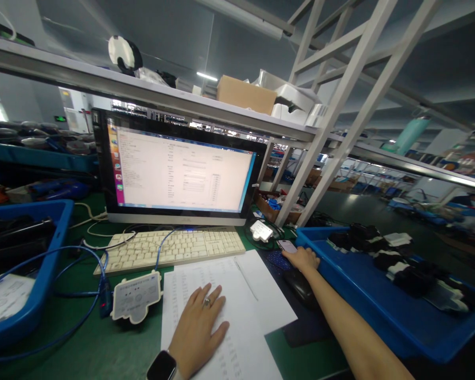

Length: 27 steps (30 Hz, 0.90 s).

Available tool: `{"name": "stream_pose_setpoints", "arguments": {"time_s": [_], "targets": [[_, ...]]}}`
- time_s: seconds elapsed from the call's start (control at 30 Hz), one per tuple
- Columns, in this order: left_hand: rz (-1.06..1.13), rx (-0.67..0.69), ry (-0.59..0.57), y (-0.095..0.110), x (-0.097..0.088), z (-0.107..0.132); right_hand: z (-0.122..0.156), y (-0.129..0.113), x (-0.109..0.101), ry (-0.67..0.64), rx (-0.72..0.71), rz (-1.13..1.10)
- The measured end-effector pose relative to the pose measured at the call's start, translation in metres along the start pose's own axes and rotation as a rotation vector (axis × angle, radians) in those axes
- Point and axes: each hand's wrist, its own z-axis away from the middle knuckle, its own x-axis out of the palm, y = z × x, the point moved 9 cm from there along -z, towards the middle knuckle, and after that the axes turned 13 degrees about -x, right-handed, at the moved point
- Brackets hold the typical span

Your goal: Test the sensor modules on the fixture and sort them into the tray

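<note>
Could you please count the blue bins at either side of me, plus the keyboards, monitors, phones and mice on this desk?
Blue bins: 2
Keyboard: 1
Monitor: 1
Phone: 1
Mouse: 1
Total: 6

Matt paper sheets (261,301), glossy plastic bin (364,295)

We see white printed sheets (237,285) lying flat and overlapping on the green bench (103,348), just in front of the keyboard (174,248). They carry rows of fine print too small to read, and our left hand (200,327) is spread palm-down on the nearer sheet. To their right a small phone (287,245) lies face up with a pale screen, its near end touching our right hand (303,258).
</note>
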Motion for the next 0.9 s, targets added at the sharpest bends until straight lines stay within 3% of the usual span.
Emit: {"name": "stream_pose_setpoints", "arguments": {"time_s": [0.27, 0.47, 0.63, 0.77, 0.9], "targets": [[0.027, 0.001, 0.012, -0.001, 0.002, 0.001, 0.0, 0.003, -0.005, 0.033, -0.032, -0.132], [0.016, 0.007, 0.022, 0.0, 0.001, 0.001, 0.004, -0.006, -0.024, 0.126, -0.274, -0.343], [0.016, 0.001, 0.019, 0.0, -0.001, 0.0, -0.003, -0.026, -0.022, 0.12, -0.394, -0.468], [0.024, 0.006, 0.018, 0.0, -0.001, 0.0, -0.014, -0.04, -0.014, 0.096, -0.395, -0.516], [0.027, -0.005, 0.004, -0.001, 0.0, 0.0, -0.018, -0.039, -0.011, 0.082, -0.342, -0.528]]}}
